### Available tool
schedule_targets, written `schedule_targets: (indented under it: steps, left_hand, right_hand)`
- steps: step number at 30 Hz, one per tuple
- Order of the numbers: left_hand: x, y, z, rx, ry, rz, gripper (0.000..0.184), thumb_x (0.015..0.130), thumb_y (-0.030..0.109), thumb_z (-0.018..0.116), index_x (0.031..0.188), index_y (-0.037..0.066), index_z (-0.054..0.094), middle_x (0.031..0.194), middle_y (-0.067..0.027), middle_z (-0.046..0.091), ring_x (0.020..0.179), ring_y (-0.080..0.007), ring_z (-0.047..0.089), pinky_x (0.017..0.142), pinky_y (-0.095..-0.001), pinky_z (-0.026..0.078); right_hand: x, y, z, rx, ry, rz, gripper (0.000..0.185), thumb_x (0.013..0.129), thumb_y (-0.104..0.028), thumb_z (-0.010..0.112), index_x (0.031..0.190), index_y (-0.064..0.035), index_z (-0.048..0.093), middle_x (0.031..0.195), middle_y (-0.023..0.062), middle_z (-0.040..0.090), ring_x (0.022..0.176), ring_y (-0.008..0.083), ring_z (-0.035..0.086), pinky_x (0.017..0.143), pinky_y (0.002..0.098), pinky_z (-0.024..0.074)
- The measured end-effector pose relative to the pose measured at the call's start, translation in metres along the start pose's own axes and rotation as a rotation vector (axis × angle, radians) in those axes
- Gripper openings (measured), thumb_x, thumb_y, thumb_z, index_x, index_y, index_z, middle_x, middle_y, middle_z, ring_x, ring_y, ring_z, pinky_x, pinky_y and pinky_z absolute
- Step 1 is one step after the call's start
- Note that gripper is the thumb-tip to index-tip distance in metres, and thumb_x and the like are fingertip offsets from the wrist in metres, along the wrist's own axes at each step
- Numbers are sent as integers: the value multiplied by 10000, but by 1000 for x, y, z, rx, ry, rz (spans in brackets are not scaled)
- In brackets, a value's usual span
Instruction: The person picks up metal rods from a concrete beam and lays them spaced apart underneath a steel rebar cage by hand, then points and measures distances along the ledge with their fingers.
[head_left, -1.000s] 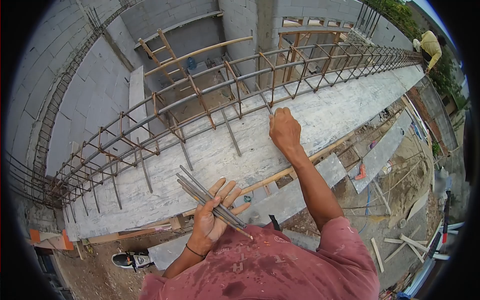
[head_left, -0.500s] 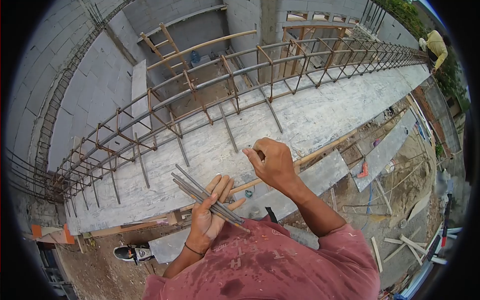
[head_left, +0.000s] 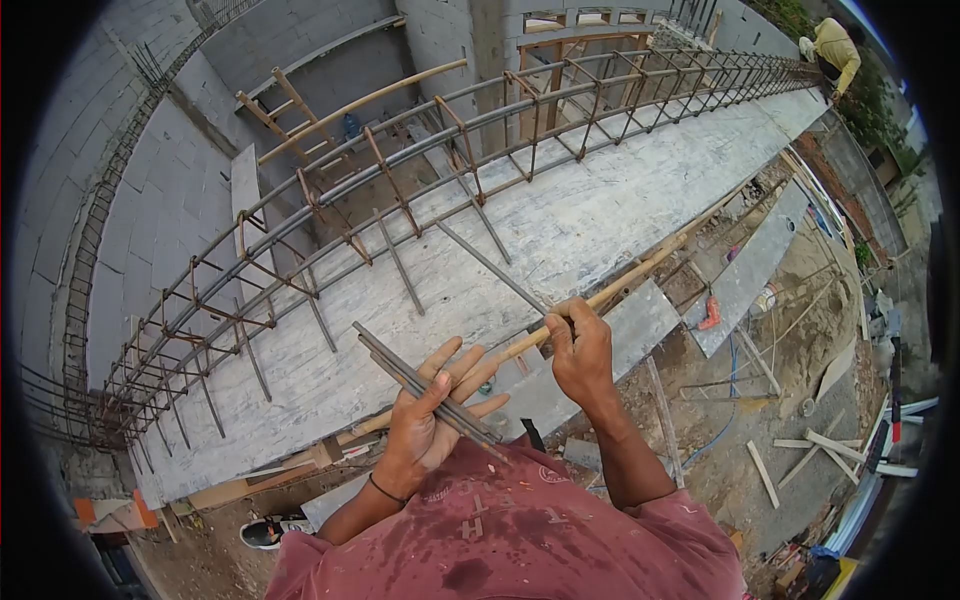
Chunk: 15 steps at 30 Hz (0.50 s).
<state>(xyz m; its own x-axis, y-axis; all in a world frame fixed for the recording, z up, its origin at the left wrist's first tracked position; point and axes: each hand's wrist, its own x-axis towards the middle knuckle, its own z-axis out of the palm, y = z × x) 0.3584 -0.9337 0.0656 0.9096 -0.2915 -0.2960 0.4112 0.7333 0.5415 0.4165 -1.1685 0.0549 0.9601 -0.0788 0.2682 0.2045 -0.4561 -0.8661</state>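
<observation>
The bare left hand [head_left: 425, 425] lies palm up, its fingers [head_left: 442, 356] spread and its thumb bent inward, above a wrist with a thin dark band [head_left: 386, 490]. The bare right hand [head_left: 585, 360] is curled, thumb against bent index finger, its forearm [head_left: 635, 455] angling forward from a short faded-red fabric sleeve [head_left: 690, 540].
</observation>
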Motion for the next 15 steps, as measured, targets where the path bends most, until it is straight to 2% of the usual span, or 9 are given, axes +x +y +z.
schedule_targets:
  steps: [2, 4, 6, 9, 12, 13, 14, 15]
  left_hand:
    - [-3, 1, -1, 8, 3, 4, 759, 1083, 181, 630, 1669, -13, 189, 1669, -322, 312, 1535, -458, 387, 1151, -780, 429]
    - [-5, 0, -5, -4, 10, 7, 737, 1083, 191, 630, 1658, -9, 214, 1646, -324, 344, 1527, -453, 401, 1158, -777, 427]
    - [-7, -3, -10, -15, 25, 13, 727, 1084, 193, 629, 1653, -7, 223, 1643, -318, 353, 1518, -443, 420, 1161, -774, 428]
    - [-9, -5, -11, -37, 54, 11, 702, 1086, 198, 626, 1644, 3, 247, 1633, -292, 387, 1488, -419, 471, 1166, -771, 427]
    - [-13, -7, -16, -54, 69, 9, 675, 1091, 208, 616, 1639, 20, 269, 1620, -255, 434, 1459, -391, 519, 1171, -772, 422]
    - [-14, -7, -18, -63, 68, 18, 663, 1095, 212, 608, 1639, 28, 277, 1615, -236, 455, 1450, -378, 536, 1173, -774, 420]
    - [-13, -7, -18, -66, 74, 14, 663, 1095, 212, 608, 1639, 28, 277, 1615, -236, 455, 1450, -378, 536, 1173, -774, 420]
    - [-14, -6, -18, -57, 77, 36, 692, 1095, 248, 607, 1648, 19, 260, 1647, -257, 394, 1515, -396, 431, 1190, -769, 394]
  right_hand:
    - [34, 35, -15, -81, 261, -30, 116, 1018, -61, 643, 947, 22, 602, 832, 214, 620, 780, 435, 610, 734, 510, 473]
    - [74, 63, -25, -218, 360, 18, 112, 1022, -57, 633, 962, 27, 591, 882, 234, 639, 794, 453, 622, 746, 524, 477]
    - [118, 90, -19, -385, 387, -35, 106, 1023, -56, 623, 993, 40, 591, 945, 261, 657, 847, 472, 643, 772, 542, 490]
    - [164, 97, 0, -426, 322, -34, 134, 1035, -91, 609, 1014, 41, 602, 1019, 279, 662, 907, 493, 651, 802, 562, 504]
    - [174, 105, 19, -486, 286, 13, 172, 1038, -134, 610, 1013, 35, 635, 1068, 266, 661, 952, 473, 646, 838, 539, 515]
    - [172, 106, 21, -645, 269, -28, 191, 1037, -154, 616, 1007, 31, 653, 1097, 256, 655, 959, 452, 641, 851, 522, 515]
    - [171, 108, 23, -807, 245, -73, 209, 1035, -174, 621, 1002, 26, 671, 1127, 246, 649, 965, 430, 636, 864, 505, 514]
    - [171, 111, 24, -810, 232, -68, 209, 1035, -174, 621, 1002, 26, 671, 1127, 246, 649, 965, 430, 636, 864, 505, 514]
